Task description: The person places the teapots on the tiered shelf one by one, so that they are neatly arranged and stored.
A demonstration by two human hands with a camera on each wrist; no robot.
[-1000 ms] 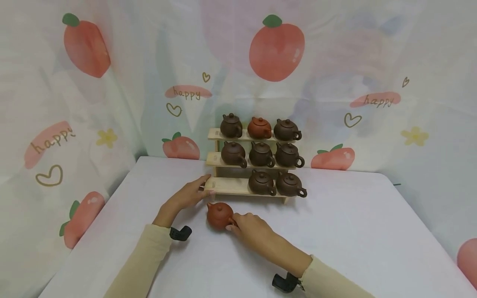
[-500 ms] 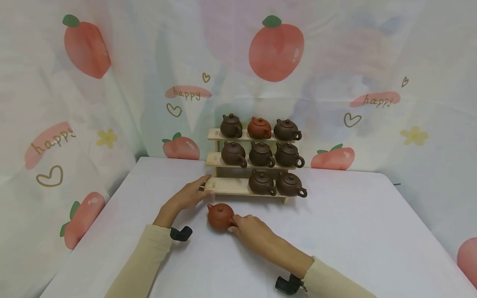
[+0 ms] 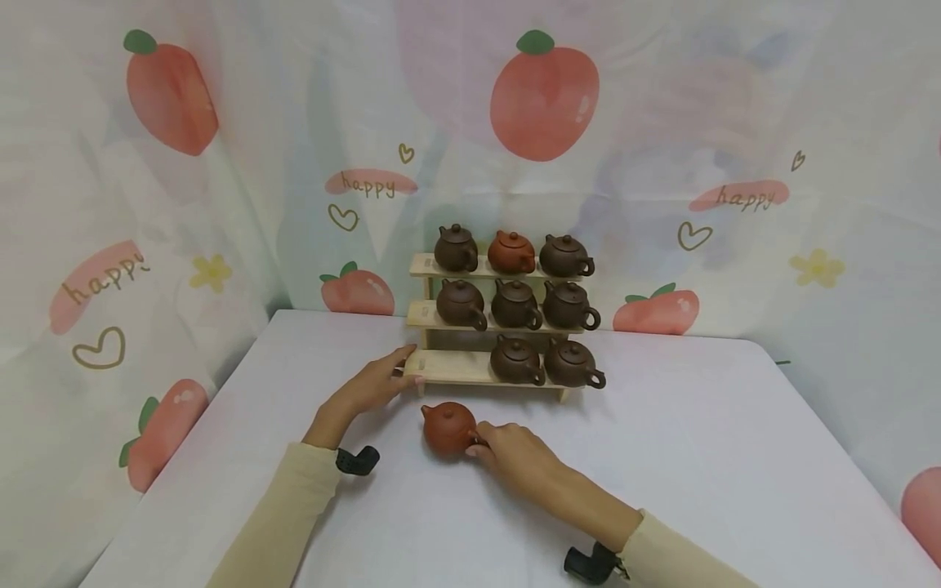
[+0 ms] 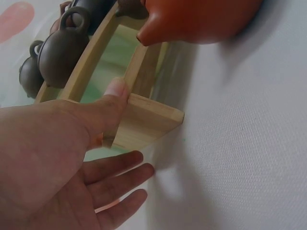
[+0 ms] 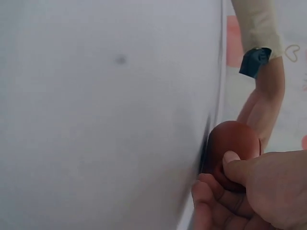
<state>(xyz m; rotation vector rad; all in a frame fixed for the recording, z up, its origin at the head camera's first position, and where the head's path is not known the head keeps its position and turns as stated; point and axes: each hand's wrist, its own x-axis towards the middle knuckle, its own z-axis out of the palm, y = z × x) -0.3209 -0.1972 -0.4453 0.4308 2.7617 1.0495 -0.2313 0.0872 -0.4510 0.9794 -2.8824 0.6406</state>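
In the head view my right hand (image 3: 522, 461) pinches the handle of an orange-red clay teapot (image 3: 449, 429), its spout toward the left. This teapot is just in front of the wooden tiered stand (image 3: 452, 369); I cannot tell whether its base touches the table. The right wrist view shows the thumb (image 5: 232, 160) pressed on the handle side. My left hand (image 3: 367, 385) holds the left end of the stand's lowest shelf, thumb in front. From the left wrist, its other fingers (image 4: 120, 184) stretch out beside the wood.
Dark brown teapots (image 3: 516, 359) stand on the stand's three tiers, with another red teapot (image 3: 511, 252) on the top one. Two dark teapots occupy the middle and right of the lowest shelf. A white cloth (image 3: 698, 457) covers the table, with a printed curtain (image 3: 647, 122) behind.
My right hand has shifted a little to the right, bringing the orange-red teapot along. The left hand and the stand have stayed in place.
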